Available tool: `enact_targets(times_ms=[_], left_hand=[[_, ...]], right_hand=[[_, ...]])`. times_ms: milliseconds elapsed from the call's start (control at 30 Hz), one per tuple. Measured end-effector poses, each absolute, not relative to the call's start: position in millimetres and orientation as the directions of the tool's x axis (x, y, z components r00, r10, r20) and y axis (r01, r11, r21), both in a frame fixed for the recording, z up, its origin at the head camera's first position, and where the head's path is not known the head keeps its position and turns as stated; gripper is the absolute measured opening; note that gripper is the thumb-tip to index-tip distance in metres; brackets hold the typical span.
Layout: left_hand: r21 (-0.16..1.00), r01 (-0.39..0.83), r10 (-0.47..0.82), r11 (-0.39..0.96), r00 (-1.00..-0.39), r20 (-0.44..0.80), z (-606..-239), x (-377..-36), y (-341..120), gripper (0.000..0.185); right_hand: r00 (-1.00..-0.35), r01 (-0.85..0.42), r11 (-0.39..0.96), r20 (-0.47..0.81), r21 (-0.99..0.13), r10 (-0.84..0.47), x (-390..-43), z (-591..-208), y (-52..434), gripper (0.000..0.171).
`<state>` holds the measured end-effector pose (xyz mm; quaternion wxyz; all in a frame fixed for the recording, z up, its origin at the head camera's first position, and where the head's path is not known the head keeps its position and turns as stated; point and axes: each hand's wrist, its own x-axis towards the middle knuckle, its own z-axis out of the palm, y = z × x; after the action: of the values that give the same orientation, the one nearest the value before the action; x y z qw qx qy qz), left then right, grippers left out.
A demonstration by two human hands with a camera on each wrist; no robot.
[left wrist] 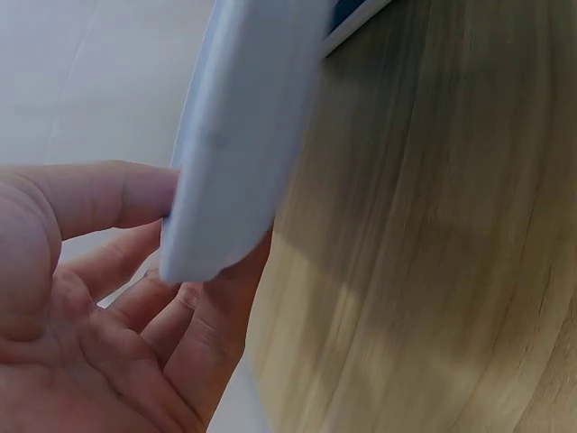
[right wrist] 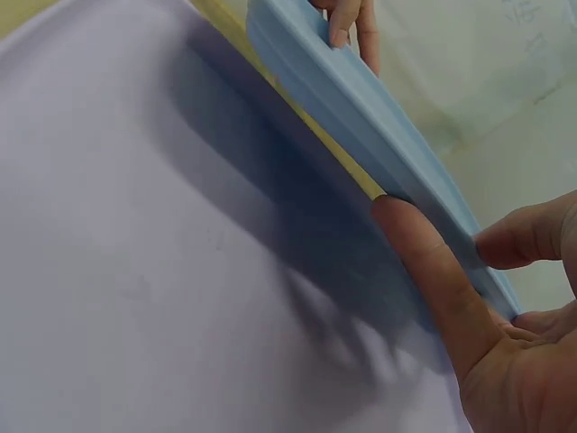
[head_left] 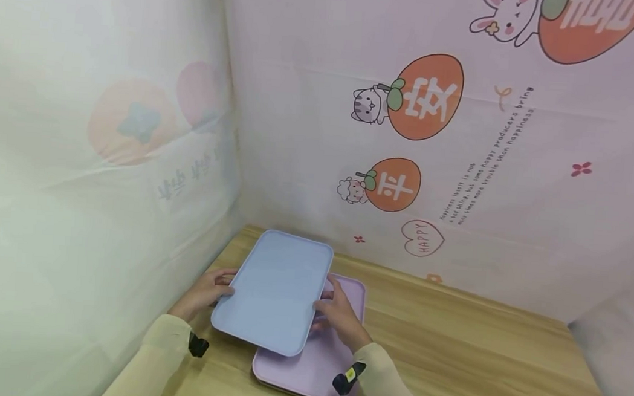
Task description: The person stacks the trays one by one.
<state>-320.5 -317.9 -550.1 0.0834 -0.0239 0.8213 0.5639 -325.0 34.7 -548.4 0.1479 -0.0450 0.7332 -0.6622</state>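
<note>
A light blue rectangular tray (head_left: 279, 286) is held between both hands, raised above a lilac tray (head_left: 334, 368). My left hand (head_left: 205, 291) grips its left long edge, thumb on the rim and fingers beneath. On the opposite edge, my right hand (head_left: 341, 311) pinches the rim between thumb and fingers. The left wrist view shows the blue tray's pale side wall (left wrist: 243, 135) between thumb and fingers. In the right wrist view, the blue tray (right wrist: 361, 117) casts a shadow on the lilac tray (right wrist: 135, 271), which is partly hidden in the head view.
Under the lilac tray lies a wood-grain tabletop (head_left: 449, 351), stretching off to the right. A pale sheet (head_left: 102, 239) hangs close on the left, and a printed pink sheet (head_left: 310, 131) closes off the back. A dark edge shows beneath the lilac tray.
</note>
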Motion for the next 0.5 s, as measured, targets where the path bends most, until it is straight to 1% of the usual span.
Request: enact_targets(times_ms=[267, 500], left_hand=[[0.917, -0.164, 0.057, 0.363, -0.979, -0.197, -548.2, -314.3, -313.4, 0.063], [0.938, -0.161, 0.147, 0.307, -0.966, -0.214, -556.8, -305.9, -306.7, 0.074]], right_hand=[[-0.946, 0.119, 0.129, -0.152, -0.985, -0.286, -320.7, -549.0, 42.4, 0.094], [-0.941, 0.105, 0.205, -0.164, -0.973, -0.295, -321.1, -552.4, 57.3, 0.091]])
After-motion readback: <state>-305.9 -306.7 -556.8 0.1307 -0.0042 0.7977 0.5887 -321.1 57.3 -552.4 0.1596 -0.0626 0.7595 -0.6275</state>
